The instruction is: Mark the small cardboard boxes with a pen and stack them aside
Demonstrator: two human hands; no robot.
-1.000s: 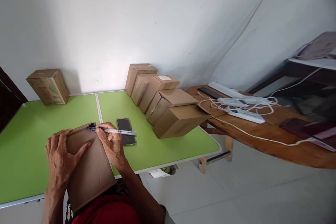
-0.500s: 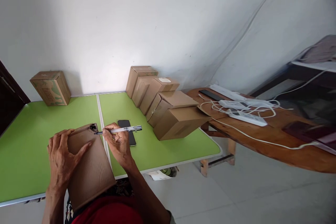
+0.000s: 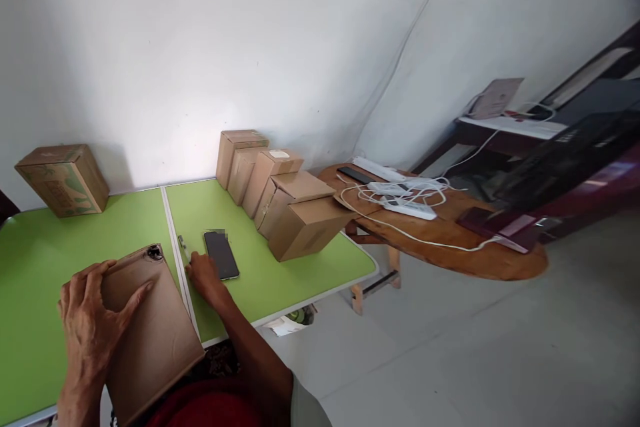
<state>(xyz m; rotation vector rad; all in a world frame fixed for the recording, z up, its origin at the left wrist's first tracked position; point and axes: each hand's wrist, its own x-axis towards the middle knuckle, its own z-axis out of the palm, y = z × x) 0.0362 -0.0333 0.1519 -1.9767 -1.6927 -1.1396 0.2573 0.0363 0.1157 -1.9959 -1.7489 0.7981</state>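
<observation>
The left hand (image 3: pixel 93 320) lies flat, fingers spread, on top of a brown box (image 3: pixel 147 327) that overhangs the near edge of the green table (image 3: pixel 30 307); it presses rather than grips. A dark scribble marks the box's far corner. The right hand (image 3: pixel 203 275) rests on the table just right of the box, fingers curled down onto a pen (image 3: pixel 183 248) lying along the table's centre seam; whether they clamp it cannot be told. A phone (image 3: pixel 221 255) lies just beside that hand. A row of boxes (image 3: pixel 273 190) leans along the far right edge, and a printed box (image 3: pixel 63 179) sits at the far left corner.
</observation>
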